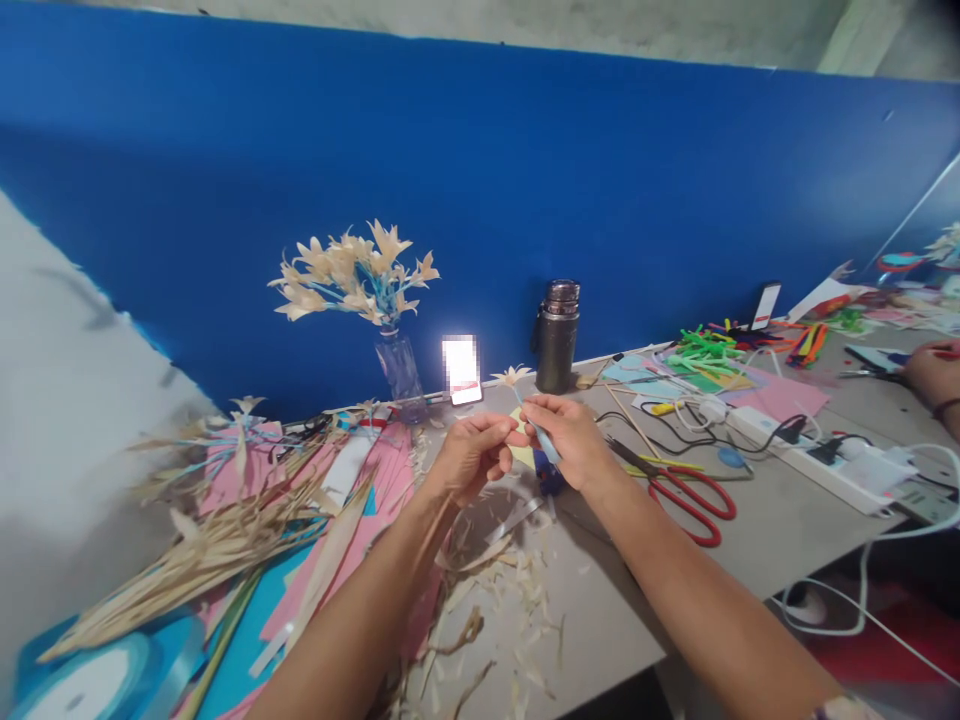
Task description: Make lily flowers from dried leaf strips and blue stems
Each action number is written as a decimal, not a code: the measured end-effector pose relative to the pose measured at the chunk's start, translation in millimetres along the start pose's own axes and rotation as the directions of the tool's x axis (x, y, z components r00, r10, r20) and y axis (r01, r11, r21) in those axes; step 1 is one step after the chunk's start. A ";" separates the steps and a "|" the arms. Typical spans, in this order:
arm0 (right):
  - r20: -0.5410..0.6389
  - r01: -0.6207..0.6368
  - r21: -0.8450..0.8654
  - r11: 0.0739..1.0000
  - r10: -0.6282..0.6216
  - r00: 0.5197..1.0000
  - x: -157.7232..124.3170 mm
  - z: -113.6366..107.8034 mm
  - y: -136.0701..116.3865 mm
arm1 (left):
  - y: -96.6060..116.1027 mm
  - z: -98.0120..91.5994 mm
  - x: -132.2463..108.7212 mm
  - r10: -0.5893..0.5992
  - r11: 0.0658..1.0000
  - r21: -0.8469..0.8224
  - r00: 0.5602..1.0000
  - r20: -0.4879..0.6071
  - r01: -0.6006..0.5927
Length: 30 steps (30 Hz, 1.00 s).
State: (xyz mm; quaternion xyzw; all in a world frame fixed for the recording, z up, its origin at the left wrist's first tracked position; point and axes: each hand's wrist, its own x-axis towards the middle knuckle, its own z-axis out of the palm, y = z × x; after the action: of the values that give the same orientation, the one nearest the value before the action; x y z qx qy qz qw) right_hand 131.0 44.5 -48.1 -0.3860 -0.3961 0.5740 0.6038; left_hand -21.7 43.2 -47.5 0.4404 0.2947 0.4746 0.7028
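Observation:
Near the middle of the head view, my right hand [562, 435] is closed on the light blue stem of a small cream flower [512, 376], whose petals spread above the fingers. A light blue strip [547, 446] hangs beneath those fingers. My left hand [476, 455] sits just to the left, thumb and forefinger pinched together beside the stem; whatever is between them is too small to make out. Behind the hands a lit phone [462, 375] leans upright. Cream flowers [352, 270] stand in a clear bottle [401, 375] at the back left.
Dried husks [202, 560] and a ribbon roll [90, 680] lie left. Husk scraps [517, 600] litter the front. Red-handled scissors [694, 505], a dark flask [557, 340], a power strip [810, 455] with cables and green pipe cleaners [705, 348] are right. Another person's hand [934, 375] is far right.

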 end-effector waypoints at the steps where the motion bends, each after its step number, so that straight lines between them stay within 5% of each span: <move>1: 0.006 0.002 0.005 1.000 -0.002 1.000 2.3 1.5 1.3 | -0.1 -0.5 -0.2 0.009 1.000 -0.019 1.000 0.009 -0.009; 8: 0.127 -0.105 0.121 0.987 0.090 0.988 4.9 5.7 16.8 | -15.9 -7.4 4.0 -0.042 0.997 -0.071 0.999 -0.022 0.041; 14: 0.267 -0.193 0.233 0.953 0.128 0.955 8.2 -1.2 29.3 | -23.1 -15.0 12.0 0.072 0.988 0.149 0.984 -0.163 -0.048; 18: 0.223 -0.206 0.244 0.948 0.152 0.963 13.1 -7.9 32.8 | -18.0 -15.3 11.3 0.123 0.968 0.243 0.968 -0.220 -0.068; 26: 0.240 -0.276 0.310 0.910 0.206 0.949 7.2 -6.6 29.9 | -11.2 -14.4 10.0 -0.001 0.999 -0.044 0.988 -0.157 -0.006; 30: 0.281 -0.316 0.368 0.875 0.220 0.934 4.0 -6.6 29.1 | -12.5 -12.5 11.5 0.002 0.998 -0.059 0.979 -0.205 -0.014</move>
State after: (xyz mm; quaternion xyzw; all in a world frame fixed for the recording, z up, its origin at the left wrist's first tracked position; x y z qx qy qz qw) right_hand 126.0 49.6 -77.3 -0.2341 -0.2774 0.7631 0.5347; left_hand -22.7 56.1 -64.1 0.3689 0.3494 0.5291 0.6796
